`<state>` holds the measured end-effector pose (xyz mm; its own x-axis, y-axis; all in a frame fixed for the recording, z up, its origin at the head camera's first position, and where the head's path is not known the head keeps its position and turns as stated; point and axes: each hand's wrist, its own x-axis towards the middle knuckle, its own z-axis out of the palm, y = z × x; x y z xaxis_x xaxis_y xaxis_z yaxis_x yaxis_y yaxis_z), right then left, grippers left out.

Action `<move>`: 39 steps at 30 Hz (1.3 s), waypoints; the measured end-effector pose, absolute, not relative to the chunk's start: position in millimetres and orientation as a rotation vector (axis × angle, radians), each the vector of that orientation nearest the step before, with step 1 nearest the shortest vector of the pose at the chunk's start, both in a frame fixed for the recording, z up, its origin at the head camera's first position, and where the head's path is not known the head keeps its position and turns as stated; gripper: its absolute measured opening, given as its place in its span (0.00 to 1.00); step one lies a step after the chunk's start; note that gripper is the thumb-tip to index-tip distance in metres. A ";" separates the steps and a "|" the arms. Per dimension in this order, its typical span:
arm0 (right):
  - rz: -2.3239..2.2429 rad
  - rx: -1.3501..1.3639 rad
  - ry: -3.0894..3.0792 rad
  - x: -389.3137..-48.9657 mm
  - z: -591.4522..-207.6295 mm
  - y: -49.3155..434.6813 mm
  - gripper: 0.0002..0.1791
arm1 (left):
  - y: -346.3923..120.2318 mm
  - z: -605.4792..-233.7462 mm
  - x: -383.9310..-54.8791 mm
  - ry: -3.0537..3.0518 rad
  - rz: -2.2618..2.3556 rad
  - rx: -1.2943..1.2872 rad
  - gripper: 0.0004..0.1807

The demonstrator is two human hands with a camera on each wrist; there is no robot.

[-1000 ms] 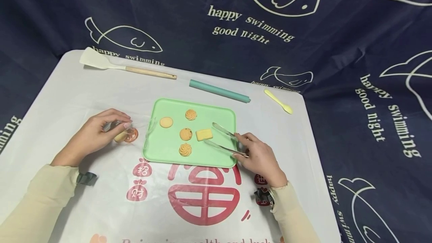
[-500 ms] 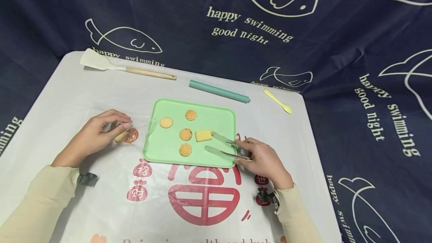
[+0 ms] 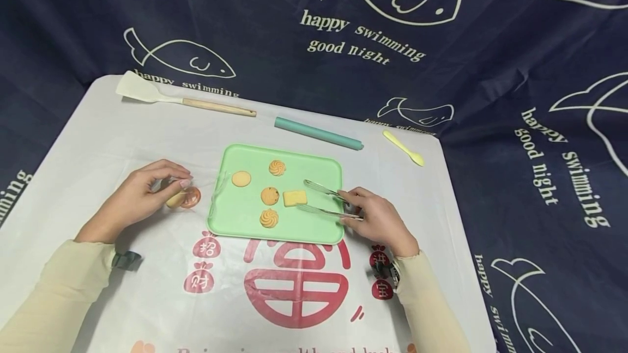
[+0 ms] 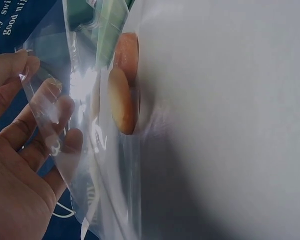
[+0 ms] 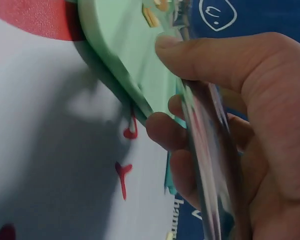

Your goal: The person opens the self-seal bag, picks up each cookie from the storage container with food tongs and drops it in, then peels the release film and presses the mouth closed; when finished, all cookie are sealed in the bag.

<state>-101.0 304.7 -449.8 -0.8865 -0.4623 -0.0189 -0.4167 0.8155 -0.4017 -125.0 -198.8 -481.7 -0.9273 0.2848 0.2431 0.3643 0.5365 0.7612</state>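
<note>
My left hand (image 3: 139, 195) pinches the edge of a clear plastic bag (image 4: 85, 145) between thumb and fingertips. An oval yellow biscuit (image 4: 119, 102) and an orange-brown round piece (image 4: 127, 56) show through its film. My right hand (image 3: 380, 222) grips metal tongs (image 3: 326, 211) over the right side of a green tray (image 3: 221, 222). The tong tips stand spread, one beyond a rectangular yellow biscuit (image 3: 295, 198), the other at its near right corner. Left of it lie a round speckled cookie (image 3: 270, 196), swirled cookies (image 3: 277, 167) and a plain round biscuit (image 3: 241, 178).
Along the table's far edge lie a spatula with a wooden handle (image 3: 218, 106), a teal rod (image 3: 319, 133) and a yellow spoon (image 3: 403, 147). A dark blue curtain (image 3: 275, 42) hangs behind the white printed table cover (image 3: 162, 309).
My right hand drew the tongs slightly back to the right, then brought them forward and left again. The rectangular biscuit has shifted a little left. My left hand stays still.
</note>
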 end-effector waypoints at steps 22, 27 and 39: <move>-0.619 -0.592 2.976 -100.0 -454.3 294.9 0.31 | -199.4 -481.1 -129.8 -2.643 -1.358 -0.612 0.03; -0.624 -0.602 2.957 -101.2 -455.7 301.2 0.31 | -200.4 -480.6 -129.1 -2.665 -1.360 -0.600 0.03; -0.660 -0.649 2.926 -108.2 -464.5 304.7 0.28 | -201.6 -478.0 -128.4 -2.679 -1.360 -0.585 0.05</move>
<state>-108.2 304.7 -464.5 -0.9079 -0.4185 0.0217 -0.3873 0.8182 -0.4248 -128.4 -201.6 -478.0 -0.9238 0.2981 0.2402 0.3698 0.5328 0.7612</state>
